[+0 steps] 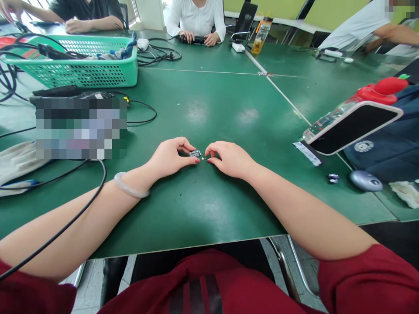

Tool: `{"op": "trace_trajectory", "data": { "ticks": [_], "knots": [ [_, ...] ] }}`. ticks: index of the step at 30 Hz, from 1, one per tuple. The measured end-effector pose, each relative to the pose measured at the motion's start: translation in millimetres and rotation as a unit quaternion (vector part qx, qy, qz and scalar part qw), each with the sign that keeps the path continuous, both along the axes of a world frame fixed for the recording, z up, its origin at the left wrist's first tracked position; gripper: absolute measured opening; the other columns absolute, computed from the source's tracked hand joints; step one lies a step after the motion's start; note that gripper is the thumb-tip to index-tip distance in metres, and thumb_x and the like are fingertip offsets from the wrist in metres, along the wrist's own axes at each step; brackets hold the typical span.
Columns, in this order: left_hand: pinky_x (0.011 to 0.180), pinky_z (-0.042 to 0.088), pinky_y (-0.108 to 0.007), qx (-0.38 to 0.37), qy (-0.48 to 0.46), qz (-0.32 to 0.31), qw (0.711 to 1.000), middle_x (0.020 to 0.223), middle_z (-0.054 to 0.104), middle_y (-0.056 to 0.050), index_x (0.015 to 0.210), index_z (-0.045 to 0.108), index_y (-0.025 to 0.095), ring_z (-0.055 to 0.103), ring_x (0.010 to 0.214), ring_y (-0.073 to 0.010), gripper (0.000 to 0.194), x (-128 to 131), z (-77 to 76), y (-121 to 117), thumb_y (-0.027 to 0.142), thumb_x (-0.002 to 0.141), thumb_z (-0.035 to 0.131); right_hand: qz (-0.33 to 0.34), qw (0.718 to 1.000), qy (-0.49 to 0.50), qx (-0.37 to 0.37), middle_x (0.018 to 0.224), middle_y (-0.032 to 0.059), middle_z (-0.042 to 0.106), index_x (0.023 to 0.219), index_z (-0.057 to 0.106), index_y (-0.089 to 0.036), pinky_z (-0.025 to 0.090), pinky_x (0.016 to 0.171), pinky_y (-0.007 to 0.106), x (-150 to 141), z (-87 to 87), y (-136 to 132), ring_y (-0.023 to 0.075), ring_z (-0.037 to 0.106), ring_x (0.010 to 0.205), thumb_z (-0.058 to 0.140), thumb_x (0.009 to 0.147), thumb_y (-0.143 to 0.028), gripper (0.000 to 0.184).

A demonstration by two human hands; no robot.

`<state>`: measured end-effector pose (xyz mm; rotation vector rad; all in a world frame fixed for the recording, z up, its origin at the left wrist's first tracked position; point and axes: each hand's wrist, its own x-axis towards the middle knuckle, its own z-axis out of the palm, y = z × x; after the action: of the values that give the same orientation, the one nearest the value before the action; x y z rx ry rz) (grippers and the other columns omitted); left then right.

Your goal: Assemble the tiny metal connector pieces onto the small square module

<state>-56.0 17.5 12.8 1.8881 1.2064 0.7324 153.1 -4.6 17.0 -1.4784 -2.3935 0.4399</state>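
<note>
Lightly, hands (172,158) pinch two small pieces (195,153).

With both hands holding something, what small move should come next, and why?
I'd probably ease the right hand slightly toward a steady left hand: the right fingertips pinch a slim piece, apparently just short of the patterned piece between the left thumb and fingers.
</note>
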Motion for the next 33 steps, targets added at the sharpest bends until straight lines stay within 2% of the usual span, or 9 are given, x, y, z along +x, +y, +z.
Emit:
{"op": "trace_trajectory", "data": {
  "ticks": [4,9,14,18,22,33],
  "knots": [
    [0.078,0.051,-0.035,0.008,0.018,-0.013,1.0,0.088,0.074,-0.004,0.081,0.064,0.02,0.068,0.083,-0.0207,0.029,0.0,0.5,-1.0,0.036,0.063,0.079,-0.034,0.999,-0.016,0.003,0.086,0.001,0.063,0.088,0.065,-0.02,0.036,0.066,0.026,-2.8,-0.8,0.5,0.0136,0.054,0.077,0.059,0.086,-0.022,0.007],
    [0.079,0.05,-0.034,0.02,0.044,-0.018,0.999,0.087,0.073,-0.002,0.08,0.065,0.02,0.067,0.083,-0.0202,0.028,0.1,-0.1,-1.1,0.037,0.063,0.078,-0.043,0.998,-0.041,0.037,0.086,0.0015,0.062,0.079,0.065,-0.02,0.034,0.063,0.027,-5.1,-6.1,2.9,0.014,0.053,0.074,0.053,0.088,-0.021,0.015],
    [0.077,0.05,-0.034,0.023,0.053,-0.025,0.998,0.087,0.073,-0.002,0.08,0.065,0.021,0.067,0.083,-0.0203,0.028,0.3,0.2,-1.9,0.038,0.063,0.078,-0.08,0.994,0.01,0.071,0.085,0.0027,0.062,0.079,0.064,-0.019,0.036,0.066,0.027,-3.9,-4.5,2.1,0.0149,0.053,0.077,0.051,0.089,-0.019,0.016],
    [0.076,0.05,-0.034,0.02,0.042,-0.029,0.999,0.086,0.073,-0.002,0.078,0.064,0.021,0.067,0.081,-0.02,0.029,0.8,0.3,-2.7,0.04,0.062,0.078,-0.047,0.992,0.068,0.091,0.087,0.0032,0.063,0.082,0.064,-0.019,0.037,0.069,0.027,-9.0,-0.7,-3.4,0.0156,0.054,0.08,0.05,0.089,-0.018,0.015],
    [0.075,0.05,-0.033,0.027,0.043,-0.035,0.998,0.084,0.072,-0.002,0.078,0.063,0.021,0.066,0.08,-0.02,0.031,0.6,-0.5,-2.4,0.042,0.062,0.079,-0.018,0.993,0.081,0.089,0.088,0.0029,0.063,0.083,0.064,-0.019,0.037,0.068,0.027,-15.3,-2.4,-7.0,0.0151,0.055,0.08,0.049,0.09,-0.016,0.017],
    [0.08,0.05,-0.036,0.034,0.046,-0.035,0.998,0.087,0.072,-0.003,0.08,0.064,0.02,0.066,0.084,-0.0207,0.031,0.4,0.8,-3.0,0.041,0.063,0.079,-0.012,0.992,0.078,0.098,0.09,0.0024,0.064,0.088,0.067,-0.019,0.037,0.067,0.026,-15.6,-2.6,-7.7,0.0139,0.055,0.079,0.05,0.091,-0.02,0.017]
  ]
}}
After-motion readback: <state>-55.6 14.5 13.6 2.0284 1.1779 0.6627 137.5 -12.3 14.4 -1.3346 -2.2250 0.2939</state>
